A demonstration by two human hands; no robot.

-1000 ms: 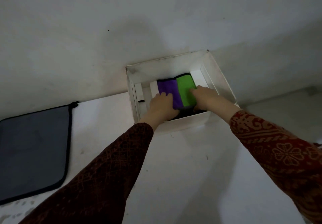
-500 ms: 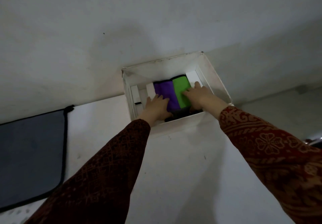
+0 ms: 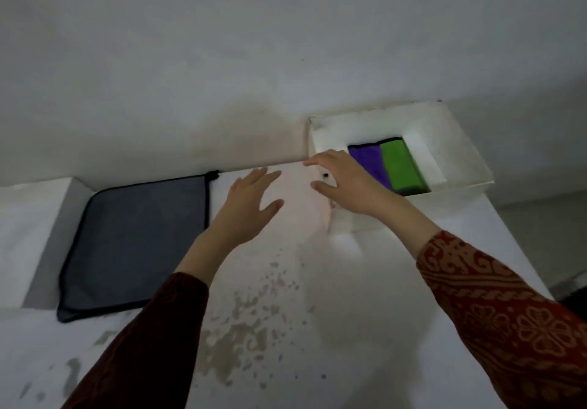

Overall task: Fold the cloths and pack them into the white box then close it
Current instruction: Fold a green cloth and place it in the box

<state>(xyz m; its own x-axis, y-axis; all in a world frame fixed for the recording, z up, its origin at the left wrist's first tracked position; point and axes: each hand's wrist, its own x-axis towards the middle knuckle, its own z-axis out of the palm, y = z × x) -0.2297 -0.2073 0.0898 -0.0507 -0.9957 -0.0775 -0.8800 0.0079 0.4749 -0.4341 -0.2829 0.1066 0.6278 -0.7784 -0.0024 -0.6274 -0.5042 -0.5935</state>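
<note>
The open white cardboard box [image 3: 457,141] sits at about two o'clock on the white tabletop [image 3: 333,297], pushed against the pale wall, and inside it a folded purple cloth [image 3: 368,160] and a folded green cloth [image 3: 401,165] lie side by side, touching along their long edges, with a darker layer just showing beneath them at the near side. At about nine o'clock a flat grey cloth with dark piping [image 3: 136,243] lies spread open on the table, not folded at all; beyond it, at the far left, stands a white block-like object [image 3: 35,218] that may be the lid, though that cannot be told for sure. The left hand [image 3: 251,205] hangs above the bare table between box and grey cloth, fingers spread, holding nothing, its fingertips close to the cloth's right border. The right hand [image 3: 346,183] is over the box's near left corner, fingers splayed and also empty, pointing toward ten o'clock. Judging from this, two cloths are packed and the step in hand is reaching for the grey one. The next move calls for both hands to take hold of the grey cloth's edges, fold it down to about the size of the two in the box, then lay it in with them before the closing.
</note>
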